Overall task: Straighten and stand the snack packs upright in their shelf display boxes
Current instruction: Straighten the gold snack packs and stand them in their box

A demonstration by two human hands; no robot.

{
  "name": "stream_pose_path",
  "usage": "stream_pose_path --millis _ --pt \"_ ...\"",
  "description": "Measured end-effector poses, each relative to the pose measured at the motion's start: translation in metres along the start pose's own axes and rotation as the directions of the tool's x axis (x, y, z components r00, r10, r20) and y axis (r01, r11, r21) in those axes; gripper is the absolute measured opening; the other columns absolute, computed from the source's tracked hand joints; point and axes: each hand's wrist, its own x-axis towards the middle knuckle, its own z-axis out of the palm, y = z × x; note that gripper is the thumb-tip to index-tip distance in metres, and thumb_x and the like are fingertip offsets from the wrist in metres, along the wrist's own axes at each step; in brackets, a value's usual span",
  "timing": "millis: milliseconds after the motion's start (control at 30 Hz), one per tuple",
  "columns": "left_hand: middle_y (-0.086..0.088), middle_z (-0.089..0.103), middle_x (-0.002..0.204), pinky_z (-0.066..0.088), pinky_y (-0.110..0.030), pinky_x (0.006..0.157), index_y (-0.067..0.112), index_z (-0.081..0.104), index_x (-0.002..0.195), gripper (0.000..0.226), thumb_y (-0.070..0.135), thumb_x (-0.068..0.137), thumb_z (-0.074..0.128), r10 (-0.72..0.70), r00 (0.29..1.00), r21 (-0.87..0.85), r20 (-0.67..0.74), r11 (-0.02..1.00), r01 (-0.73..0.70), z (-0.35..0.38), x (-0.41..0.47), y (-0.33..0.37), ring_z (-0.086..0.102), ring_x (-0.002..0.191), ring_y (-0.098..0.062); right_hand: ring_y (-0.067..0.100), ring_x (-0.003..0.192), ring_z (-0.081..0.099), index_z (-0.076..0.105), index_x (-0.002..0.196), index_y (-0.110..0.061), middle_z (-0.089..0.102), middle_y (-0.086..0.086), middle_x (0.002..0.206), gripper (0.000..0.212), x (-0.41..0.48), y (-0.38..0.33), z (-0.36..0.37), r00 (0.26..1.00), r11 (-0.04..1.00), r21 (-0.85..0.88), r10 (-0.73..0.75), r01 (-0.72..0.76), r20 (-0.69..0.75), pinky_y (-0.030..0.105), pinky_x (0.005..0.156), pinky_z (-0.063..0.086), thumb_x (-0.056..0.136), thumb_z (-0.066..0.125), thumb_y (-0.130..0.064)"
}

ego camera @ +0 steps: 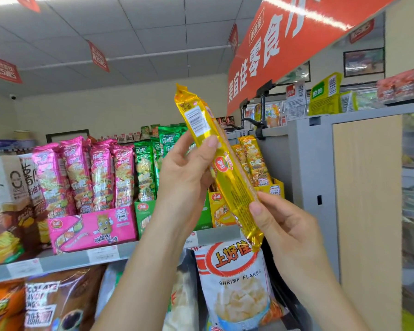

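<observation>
Left hand [187, 174] and right hand [281, 226] are bare, forearms [139, 271] bare too, fingers [202, 155] ending in short plain nails.

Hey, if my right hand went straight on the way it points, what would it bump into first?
The right hand, pinching the lower end of the yellow pack, points up-left, so it would probably meet the left hand first, though depth is unclear.

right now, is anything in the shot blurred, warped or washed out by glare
In the head view the yellow snack pack is sharp, with foil sheen near its lower end; in the same head view the red boxes at the far right are smeared by blur, and the wide lens bows the ceiling lines.
</observation>
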Motion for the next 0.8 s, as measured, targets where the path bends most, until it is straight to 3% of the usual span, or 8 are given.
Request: stream_pose_path --millis 100,200,267,333,433,567,667,800 --pt "-0.007 0.074 0.104 0.058 -0.038 0.082 0.004 0.060 0.118 0.045 0.017 0.077 0.073 -0.104 0.990 0.110 0.096 0.990 0.093 -0.005 -0.012 -0.015 0.070 0.091 -0.020 0.003 0.086 0.071 0.072 0.096 -0.049 0.075 -0.013 0.093 0.016 0.003 -0.002 0.003 0.999 1.000 0.024 -0.011 0.012 -0.043 0.012 0.066 0.053 0.085 0.063 -0.042" --pt "-0.012 0.074 0.102 0.059 -0.041 0.081 0.006 0.062 0.116 0.043 0.018 0.076 0.075 -0.084 0.990 0.150 0.109 0.986 0.067 -0.007 -0.018 -0.019 0.072 0.093 -0.027 0.021 0.087 0.072 0.063 0.095 -0.044 0.070 -0.010 0.094 0.021 0.003 0.004 0.003 0.996 0.994 0.097 0.062 -0.055 -0.070 0.024 0.065 0.057 0.077 0.073 -0.049" --pt "-0.009 0.076 0.092 0.060 -0.032 0.065 0.012 0.065 0.106 0.037 0.021 0.072 0.079 -0.018 0.998 0.188 0.054 0.982 0.007 -0.007 -0.017 -0.018 0.073 0.080 -0.020 0.022 0.084 0.073 0.056 0.099 -0.042 0.065 -0.012 0.095 0.041 -0.001 0.008 0.005 0.995 0.991 0.095 0.097 -0.093 -0.034 0.024 0.064 0.056 0.065 0.079 -0.044" --pt "-0.004 0.076 0.083 0.053 -0.021 0.054 0.016 0.065 0.097 0.034 0.026 0.068 0.079 0.041 0.999 0.223 -0.020 0.974 -0.036 -0.004 -0.016 -0.018 0.070 0.067 -0.012 0.015 0.085 0.072 0.055 0.103 -0.044 0.065 -0.015 0.101 0.048 -0.004 0.012 0.009 0.998 0.997 0.020 0.070 -0.069 -0.012 0.020 0.068 0.055 0.065 0.083 -0.038" --pt "-0.004 0.076 0.089 0.056 -0.026 0.061 0.016 0.062 0.102 0.040 0.037 0.071 0.074 0.026 0.999 0.240 -0.034 0.971 -0.017 -0.001 -0.012 -0.018 0.071 0.074 -0.014 0.017 0.090 0.073 0.063 0.106 -0.047 0.071 -0.011 0.107 0.037 -0.005 0.013 0.011 0.998 0.997 0.056 0.056 -0.054 -0.032 0.020 0.071 0.055 0.076 0.077 -0.030" --pt "-0.013 0.074 0.099 0.058 -0.035 0.067 0.005 0.057 0.115 0.046 0.037 0.082 0.061 -0.114 0.989 0.083 0.090 0.991 0.107 -0.004 -0.004 -0.010 0.071 0.084 -0.023 0.032 0.080 0.074 0.073 0.104 -0.041 0.075 0.010 0.102 0.026 -0.006 0.006 0.007 0.961 0.919 0.283 0.261 -0.275 0.086 0.027 0.063 0.058 0.078 0.075 -0.038" --pt "-0.014 0.073 0.094 0.059 -0.036 0.064 0.005 0.060 0.112 0.043 0.032 0.078 0.065 -0.127 0.987 0.090 0.099 0.989 0.118 -0.005 0.001 -0.010 0.070 0.079 -0.023 0.033 0.076 0.073 0.070 0.112 -0.015 0.072 0.020 0.104 0.049 -0.008 0.010 0.001 0.928 0.849 0.373 0.345 -0.374 0.144 0.028 0.059 0.059 0.071 0.076 -0.040" --pt "-0.011 0.074 0.087 0.058 -0.030 0.059 0.005 0.063 0.109 0.043 0.035 0.077 0.064 -0.162 0.985 0.068 0.058 0.985 0.158 -0.001 0.004 -0.015 0.070 0.070 -0.019 0.033 0.082 0.073 0.068 0.117 -0.014 0.070 0.023 0.111 0.067 -0.009 0.012 -0.004 0.922 0.825 0.415 0.316 -0.384 0.225 0.028 0.063 0.059 0.060 0.089 -0.043"
